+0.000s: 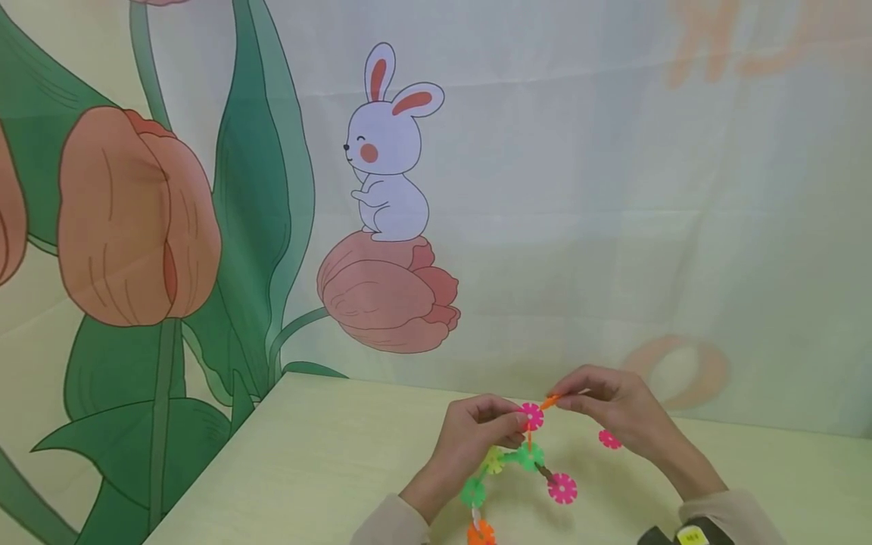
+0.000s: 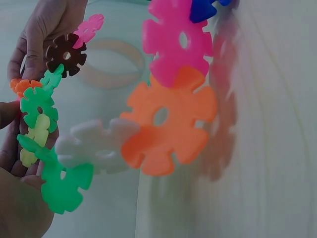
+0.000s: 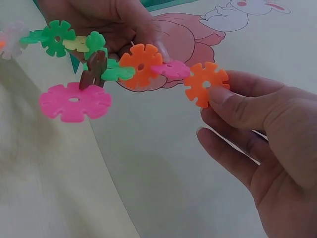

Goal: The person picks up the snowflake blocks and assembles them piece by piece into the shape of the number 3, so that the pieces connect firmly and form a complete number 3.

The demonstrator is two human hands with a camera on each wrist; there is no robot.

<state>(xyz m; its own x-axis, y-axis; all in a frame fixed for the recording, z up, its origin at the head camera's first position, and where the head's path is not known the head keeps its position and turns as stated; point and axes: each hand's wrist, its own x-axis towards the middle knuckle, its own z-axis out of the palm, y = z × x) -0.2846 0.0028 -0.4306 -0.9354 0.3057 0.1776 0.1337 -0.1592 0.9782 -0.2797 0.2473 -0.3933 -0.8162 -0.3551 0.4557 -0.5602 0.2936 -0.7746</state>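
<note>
A chain of slotted, flower-shaped plastic discs hangs below my hands, with green discs (image 1: 473,492), a yellow disc (image 2: 35,140), a white disc (image 2: 94,146) and an orange disc (image 2: 163,121) among them. My left hand (image 1: 470,435) pinches the chain's upper end, at a pink disc (image 1: 533,416). Between thumb and fingers, my right hand (image 1: 616,401) holds another orange disc (image 3: 200,88) edge to edge with that pink one; whether their slots interlock I cannot tell. A brown disc (image 3: 94,70) and a pink disc (image 3: 75,101) branch off the chain.
Under the hands lies a pale yellow tabletop (image 1: 306,424). One more pink disc (image 1: 610,438) shows beside the right wrist. Behind the table hangs a backdrop (image 1: 545,227) printed with tulips and a rabbit. A dark device with a yellow label (image 1: 693,536) sits at the right sleeve.
</note>
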